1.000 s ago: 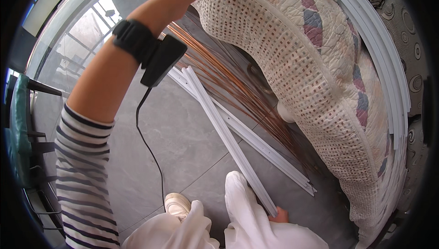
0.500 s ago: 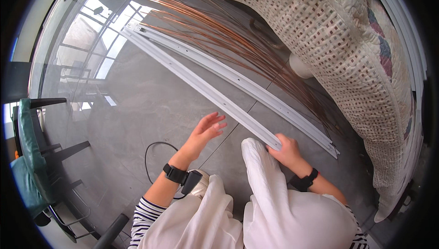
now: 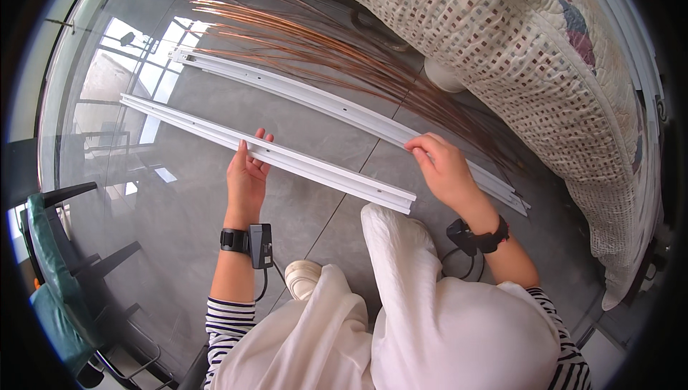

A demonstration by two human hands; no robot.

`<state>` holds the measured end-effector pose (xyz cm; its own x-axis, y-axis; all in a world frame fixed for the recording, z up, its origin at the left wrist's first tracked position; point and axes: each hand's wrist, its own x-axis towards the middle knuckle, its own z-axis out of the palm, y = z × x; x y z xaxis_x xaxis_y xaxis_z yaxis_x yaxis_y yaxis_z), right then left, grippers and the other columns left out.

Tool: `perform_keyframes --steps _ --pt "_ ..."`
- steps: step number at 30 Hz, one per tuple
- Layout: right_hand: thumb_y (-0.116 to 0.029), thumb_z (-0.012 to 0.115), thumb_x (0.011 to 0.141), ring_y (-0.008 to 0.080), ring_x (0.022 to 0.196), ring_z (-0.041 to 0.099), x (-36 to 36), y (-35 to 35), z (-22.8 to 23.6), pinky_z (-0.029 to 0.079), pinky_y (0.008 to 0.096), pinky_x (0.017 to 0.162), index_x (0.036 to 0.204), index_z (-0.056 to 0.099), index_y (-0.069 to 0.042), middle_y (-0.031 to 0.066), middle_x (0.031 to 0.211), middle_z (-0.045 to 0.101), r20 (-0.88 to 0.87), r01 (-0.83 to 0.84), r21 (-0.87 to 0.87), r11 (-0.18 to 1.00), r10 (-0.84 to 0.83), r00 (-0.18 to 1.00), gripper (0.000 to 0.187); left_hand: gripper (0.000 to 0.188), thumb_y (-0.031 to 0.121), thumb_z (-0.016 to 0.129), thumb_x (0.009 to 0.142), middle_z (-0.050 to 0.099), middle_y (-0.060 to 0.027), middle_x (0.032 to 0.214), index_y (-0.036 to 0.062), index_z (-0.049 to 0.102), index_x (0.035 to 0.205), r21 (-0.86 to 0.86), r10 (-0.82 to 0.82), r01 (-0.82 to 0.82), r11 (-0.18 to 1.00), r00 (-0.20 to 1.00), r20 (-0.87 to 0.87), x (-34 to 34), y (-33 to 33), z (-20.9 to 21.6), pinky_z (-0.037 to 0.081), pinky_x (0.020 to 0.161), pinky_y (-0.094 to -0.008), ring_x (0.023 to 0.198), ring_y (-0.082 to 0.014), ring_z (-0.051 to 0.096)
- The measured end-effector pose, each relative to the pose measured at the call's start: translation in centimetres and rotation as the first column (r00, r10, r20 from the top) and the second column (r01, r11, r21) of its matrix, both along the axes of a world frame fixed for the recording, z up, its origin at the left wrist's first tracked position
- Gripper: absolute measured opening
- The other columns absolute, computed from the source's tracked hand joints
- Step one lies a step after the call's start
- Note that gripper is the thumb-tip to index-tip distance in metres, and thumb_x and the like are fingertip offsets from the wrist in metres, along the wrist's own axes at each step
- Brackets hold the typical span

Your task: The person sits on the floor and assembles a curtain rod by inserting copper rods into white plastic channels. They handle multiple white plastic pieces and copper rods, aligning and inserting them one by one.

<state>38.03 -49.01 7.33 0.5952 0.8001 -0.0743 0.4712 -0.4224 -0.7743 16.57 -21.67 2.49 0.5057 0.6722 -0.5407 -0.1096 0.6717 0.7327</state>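
My left hand holds a long white slotted rail near its middle. The thumb presses on the near side, and fingertips show past the far edge. This rail slants from upper left down to a free end above my right knee. My right hand is over a second white rail, which lies on the floor farther off. Its fingers are loosely bent, with the thumb a little apart and nothing visible in them. Whether the fingertips touch that second rail I cannot tell.
A bundle of thin copper-coloured rods lies beyond the rails. At the right hangs a patterned quilted cover, with a rounded white foot under its edge. A chair with green fabric stands at the left, on grey floor tiles.
My left hand has taken hold of the near rail, which has shifted left, away from the second rail. My right hand has let go of its end and moved up toward the second rail.
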Motion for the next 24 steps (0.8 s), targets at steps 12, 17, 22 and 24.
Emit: perform_keyframes --steps 12,17,22,24 --pt "-0.013 0.072 0.083 0.0300 0.082 0.066 -1.6 -2.1 0.2 0.051 0.0393 0.075 0.087 0.063 -0.003 0.0119 0.088 0.069 -0.097 -0.256 -0.208 0.944 0.240 0.966 0.014 0.045 0.012 0.050 0.102 0.048 -0.0188 0.144 -0.0070 0.034 0.140 -0.047 0.064 -0.058 0.997 0.991 0.121 -0.9 0.3 -2.4 0.046 0.111 -0.0358 0.135 -0.0312 0.048" --pt "-0.010 0.072 0.079 0.0298 0.077 0.062 -2.3 -2.6 -1.3 0.046 0.0402 0.076 0.080 0.060 -0.006 0.0099 0.079 0.064 0.211 -0.305 -0.213 0.928 0.349 0.913 0.013 0.041 0.011 0.051 0.102 0.049 -0.0167 0.143 -0.0042 0.038 0.138 -0.045 0.045 -0.041 0.998 0.996 0.083 -1.1 -0.4 -2.8 0.050 0.106 -0.0374 0.131 -0.0313 0.052" --pt "-0.006 0.071 0.077 0.0292 0.077 0.060 -2.6 -5.1 -1.6 0.045 0.0400 0.078 0.077 0.059 -0.007 0.0099 0.077 0.062 0.329 -0.284 -0.212 0.935 0.342 0.880 0.012 0.033 0.013 0.050 0.103 0.054 -0.0130 0.140 -0.0020 0.044 0.132 -0.007 -0.028 0.027 1.000 0.999 -0.027 -0.6 0.7 -2.6 0.057 0.096 -0.0396 0.121 -0.0313 0.060" --pt "-0.006 0.071 0.079 0.0276 0.080 0.060 -2.0 -8.2 -1.4 0.044 0.0392 0.081 0.077 0.057 -0.007 0.0087 0.077 0.061 0.353 -0.257 -0.249 0.934 0.334 0.874 0.014 0.034 0.014 0.050 0.103 0.055 -0.0124 0.138 -0.0022 0.044 0.132 0.018 -0.010 0.011 1.000 0.998 -0.065 -1.1 2.8 -3.0 0.058 0.094 -0.0385 0.120 -0.0311 0.061"
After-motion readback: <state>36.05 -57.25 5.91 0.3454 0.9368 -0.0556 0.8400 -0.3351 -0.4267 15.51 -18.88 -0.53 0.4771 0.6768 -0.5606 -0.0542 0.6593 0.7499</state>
